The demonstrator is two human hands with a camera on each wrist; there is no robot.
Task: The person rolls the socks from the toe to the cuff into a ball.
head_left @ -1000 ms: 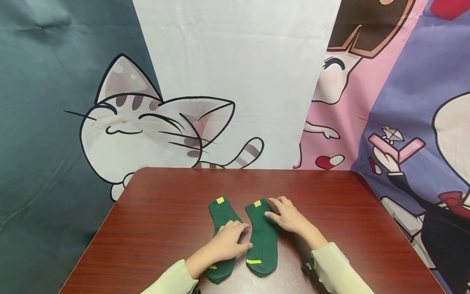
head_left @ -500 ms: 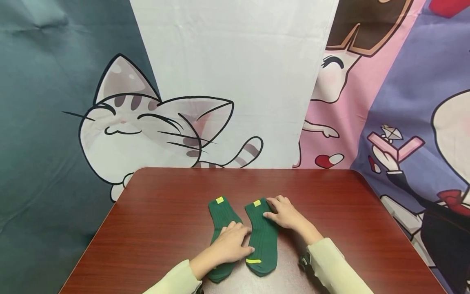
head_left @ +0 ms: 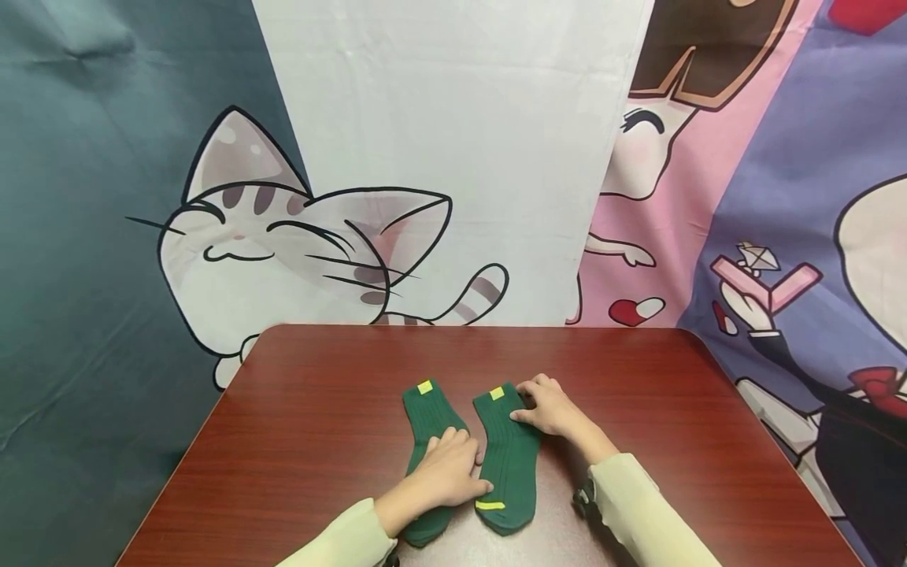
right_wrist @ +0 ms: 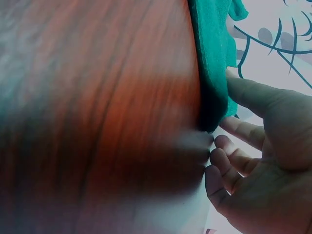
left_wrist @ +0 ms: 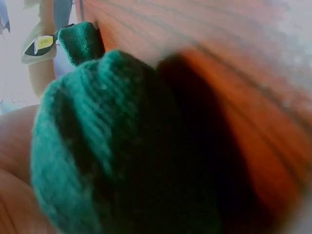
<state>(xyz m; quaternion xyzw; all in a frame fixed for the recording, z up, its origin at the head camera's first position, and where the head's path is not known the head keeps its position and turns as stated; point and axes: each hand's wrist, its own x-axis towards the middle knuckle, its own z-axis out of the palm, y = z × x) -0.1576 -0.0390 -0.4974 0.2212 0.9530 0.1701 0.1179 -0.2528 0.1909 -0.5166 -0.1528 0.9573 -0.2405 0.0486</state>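
Two dark green ribbed socks lie side by side, each with a yellow patch at the cuff. My left hand (head_left: 446, 468) rests across the left sock (head_left: 427, 413), its thumb reaching to the inner edge of the right sock (head_left: 512, 465) near the yellow toe stripe. Its fingertips are partly hidden beside that sock. At the right sock's cuff corner is my right hand (head_left: 553, 409), fingers loosely bent. In the right wrist view its thumb (right_wrist: 251, 92) touches the green fabric (right_wrist: 212, 44), and the other fingertips sit along the edge and tabletop. Green knit (left_wrist: 107, 126) fills the left wrist view, close up.
The socks lie on a reddish-brown wooden table (head_left: 319, 409) with rounded far corners. Behind it hangs a cartoon-printed cloth backdrop (head_left: 453, 94). Both forearms come in from the near edge in pale sleeves (head_left: 641, 504).
My left hand has shifted slightly right, its thumb now at the right sock's edge. The right hand stays at the cuff with a slight change of wrist angle. Both socks lie essentially where they were.
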